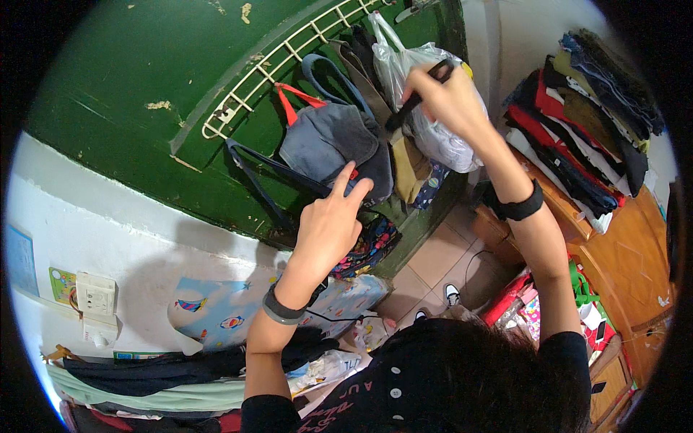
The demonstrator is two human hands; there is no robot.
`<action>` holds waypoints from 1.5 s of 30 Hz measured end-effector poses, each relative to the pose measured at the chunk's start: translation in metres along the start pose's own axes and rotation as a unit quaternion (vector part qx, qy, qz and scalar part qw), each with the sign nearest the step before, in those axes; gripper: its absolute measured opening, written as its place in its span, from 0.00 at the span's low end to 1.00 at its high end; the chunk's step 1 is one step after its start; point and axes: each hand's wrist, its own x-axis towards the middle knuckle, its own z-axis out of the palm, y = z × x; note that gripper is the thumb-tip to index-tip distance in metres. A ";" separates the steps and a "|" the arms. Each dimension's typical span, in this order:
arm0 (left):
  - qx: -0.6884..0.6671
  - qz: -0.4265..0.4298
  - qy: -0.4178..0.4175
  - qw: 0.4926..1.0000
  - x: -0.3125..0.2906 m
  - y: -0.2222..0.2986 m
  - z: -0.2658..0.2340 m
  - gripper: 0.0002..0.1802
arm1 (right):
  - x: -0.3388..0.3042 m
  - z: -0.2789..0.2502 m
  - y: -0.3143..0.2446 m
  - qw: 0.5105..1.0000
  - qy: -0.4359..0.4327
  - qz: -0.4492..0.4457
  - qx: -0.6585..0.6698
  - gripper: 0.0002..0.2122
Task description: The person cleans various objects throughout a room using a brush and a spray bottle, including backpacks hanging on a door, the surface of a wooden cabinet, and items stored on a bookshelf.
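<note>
Clasping a long, partly hidden black object (pixel 406 113) is the right hand (pixel 451 97); the left hand (pixel 327 224) splays before a grey-blue fabric bag (pixel 326 138), contact unclear.

The person wore a black top (pixel 469 393) with short sleeves (pixel 567 368) that ended above the elbows. Pinkish lettering (pixel 351 390) marked its cloth, and pale round buttons (pixel 395 393) ran down it in a row. A grey strap (pixel 282 310) with a dark piece circled the left wrist; a broad black band (pixel 523 208) wrapped the right forearm. The left hand (pixel 328 220) and right hand (pixel 451 97) were bare. The shoes (pixel 452 294) were black and white.
</note>
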 end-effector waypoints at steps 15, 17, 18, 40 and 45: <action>0.124 0.128 0.026 0.984 0.042 -0.009 -0.051 0.31 | -0.037 -0.003 0.032 0.960 0.046 -0.009 0.276 0.12; 0.142 0.129 0.027 0.981 0.035 -0.018 -0.056 0.31 | -0.043 0.017 0.043 0.964 0.014 0.001 0.264 0.12; 0.154 0.127 0.032 0.979 0.030 -0.023 -0.057 0.31 | -0.048 0.029 0.049 0.963 -0.013 0.015 0.269 0.11; 0.155 0.047 -0.038 0.986 -0.009 -0.063 -0.051 0.28 | -0.043 0.030 0.027 0.951 -0.099 0.027 0.292 0.13; 0.118 0.062 -0.008 0.991 -0.008 -0.066 -0.045 0.28 | -0.058 0.028 0.035 0.991 -0.060 0.004 0.116 0.11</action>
